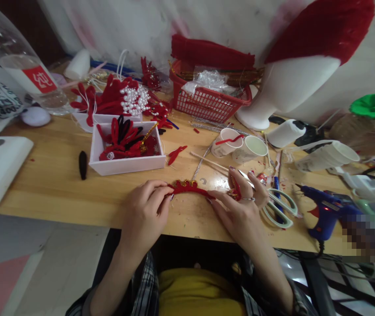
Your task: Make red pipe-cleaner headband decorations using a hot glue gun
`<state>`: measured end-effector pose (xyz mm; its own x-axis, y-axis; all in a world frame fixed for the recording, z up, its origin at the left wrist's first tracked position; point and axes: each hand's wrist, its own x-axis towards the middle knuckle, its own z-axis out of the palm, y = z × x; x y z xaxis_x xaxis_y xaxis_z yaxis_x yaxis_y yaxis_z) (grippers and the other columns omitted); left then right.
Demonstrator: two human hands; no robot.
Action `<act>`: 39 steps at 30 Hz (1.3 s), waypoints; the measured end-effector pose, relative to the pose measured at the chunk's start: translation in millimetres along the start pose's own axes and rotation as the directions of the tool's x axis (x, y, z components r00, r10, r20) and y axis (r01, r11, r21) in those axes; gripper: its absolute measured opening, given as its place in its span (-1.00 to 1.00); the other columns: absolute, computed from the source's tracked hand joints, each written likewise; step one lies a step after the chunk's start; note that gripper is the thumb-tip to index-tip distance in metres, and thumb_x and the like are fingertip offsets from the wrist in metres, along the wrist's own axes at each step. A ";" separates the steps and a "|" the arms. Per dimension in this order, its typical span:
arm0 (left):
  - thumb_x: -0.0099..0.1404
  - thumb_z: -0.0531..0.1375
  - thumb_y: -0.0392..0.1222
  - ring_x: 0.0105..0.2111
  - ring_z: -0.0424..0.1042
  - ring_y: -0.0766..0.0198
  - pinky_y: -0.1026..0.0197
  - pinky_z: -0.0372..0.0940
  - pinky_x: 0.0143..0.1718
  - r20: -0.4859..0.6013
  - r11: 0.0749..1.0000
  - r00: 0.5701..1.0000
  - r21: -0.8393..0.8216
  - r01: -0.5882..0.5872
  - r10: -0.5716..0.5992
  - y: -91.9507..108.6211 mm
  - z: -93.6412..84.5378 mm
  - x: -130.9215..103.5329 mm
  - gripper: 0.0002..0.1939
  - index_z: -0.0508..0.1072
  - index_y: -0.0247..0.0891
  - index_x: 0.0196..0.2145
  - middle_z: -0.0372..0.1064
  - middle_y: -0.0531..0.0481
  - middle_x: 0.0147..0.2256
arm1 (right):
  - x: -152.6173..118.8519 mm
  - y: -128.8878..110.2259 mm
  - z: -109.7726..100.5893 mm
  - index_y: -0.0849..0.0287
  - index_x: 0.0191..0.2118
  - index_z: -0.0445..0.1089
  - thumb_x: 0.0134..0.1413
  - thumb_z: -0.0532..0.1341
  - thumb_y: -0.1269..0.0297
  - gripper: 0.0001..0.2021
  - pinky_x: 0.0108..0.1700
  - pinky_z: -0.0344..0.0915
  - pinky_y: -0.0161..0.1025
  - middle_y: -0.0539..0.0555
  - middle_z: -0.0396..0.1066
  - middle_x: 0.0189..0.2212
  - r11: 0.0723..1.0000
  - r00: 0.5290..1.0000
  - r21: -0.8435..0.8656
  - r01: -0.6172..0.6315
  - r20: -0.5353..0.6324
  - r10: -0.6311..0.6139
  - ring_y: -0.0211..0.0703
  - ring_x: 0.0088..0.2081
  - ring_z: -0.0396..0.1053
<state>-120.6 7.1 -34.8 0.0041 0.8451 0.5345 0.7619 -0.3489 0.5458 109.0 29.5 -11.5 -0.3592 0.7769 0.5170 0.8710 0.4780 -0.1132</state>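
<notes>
A curved red fuzzy strip (190, 189) with gold tinsel loops along its upper side spans the gap between my hands, just above the table's front part. My left hand (149, 206) pinches its left end between thumb and fingers. The right end is held by the thumb and index finger of my right hand (240, 206), whose other fingers are raised, with a ring on one. A small red and gold piece (235, 188) shows by those fingers; whether they hold it is unclear. Scissors with pale green handles (281, 208) lie right beside my right hand.
A white box (128, 164) of red and black fuzzy pieces stands behind my left hand. Paper cups (249, 149), a red basket (203, 105) and a white head form (295, 83) stand farther back. A blue glue gun (325, 210) is at right, a bottle (26, 70) at back left.
</notes>
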 end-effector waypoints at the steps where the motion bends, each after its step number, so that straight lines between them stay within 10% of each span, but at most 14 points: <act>1: 0.32 0.19 -0.42 -0.17 0.47 0.15 -0.01 0.43 -0.10 -0.001 1.000 1.000 0.000 0.000 0.000 0.0 -0.1 0.0 -0.85 0.47 -0.25 -0.20 0.46 -0.07 -0.20 | -0.1 -0.3 0.6 -0.04 -0.28 0.59 0.21 0.29 0.27 -0.90 0.27 -0.05 0.41 0.05 0.07 0.29 1.000 1.000 -0.005 0.003 -0.002 -0.003 0.32 0.31 -0.07; 39: 0.32 0.18 -0.43 -0.18 0.47 0.16 0.04 0.42 -0.12 0.003 1.000 1.000 -0.015 0.010 -0.010 0.4 -0.9 -0.2 -0.84 0.48 -0.24 -0.21 0.44 -0.04 -0.22 | -1.3 9.8 -7.8 0.08 -0.37 0.56 0.17 0.32 0.33 -0.90 0.20 0.09 0.36 0.17 0.38 0.09 0.998 0.990 0.049 0.030 -0.140 -0.023 0.29 0.25 0.12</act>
<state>-120.9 6.4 -34.1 -0.0017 0.8500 0.5267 0.7522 -0.3460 0.5608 120.6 30.0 -6.7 -0.3285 0.7008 0.6332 0.8424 0.5206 -0.1391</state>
